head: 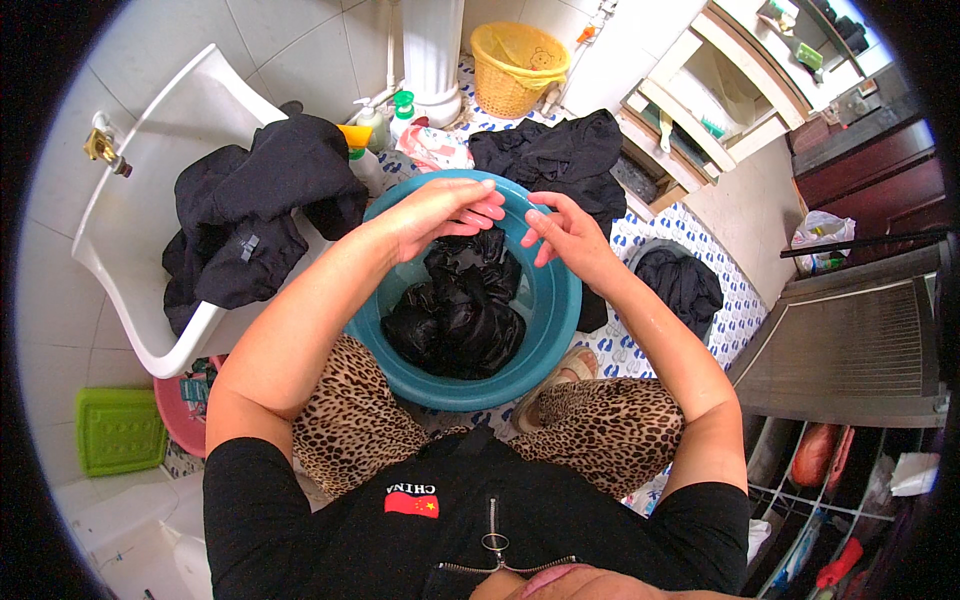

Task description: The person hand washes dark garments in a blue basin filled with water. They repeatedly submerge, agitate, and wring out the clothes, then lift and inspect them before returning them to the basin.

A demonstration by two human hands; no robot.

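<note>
My left hand (450,214) and my right hand (566,236) are raised over the far part of a round blue plastic basin (551,341). Neither holds anything, and a small gap separates their fingertips. The left fingers are extended, the right ones loosely bent. Wet black clothing (465,315) lies bunched in the basin below them, with a little water showing beside it. To the left, a large black garment (270,195) is draped over the rim of a white ceramic sink (161,225). Another pile of black clothing (551,154) lies on the floor behind the basin.
A yellow wastebasket (506,90), pump bottles (403,109) and a red-and-white packet (433,148) stand behind the basin. A bucket of dark clothes (679,289) is at right, near a shelf rack (825,510). A pink basin (176,420) and green lid (120,431) sit under the sink.
</note>
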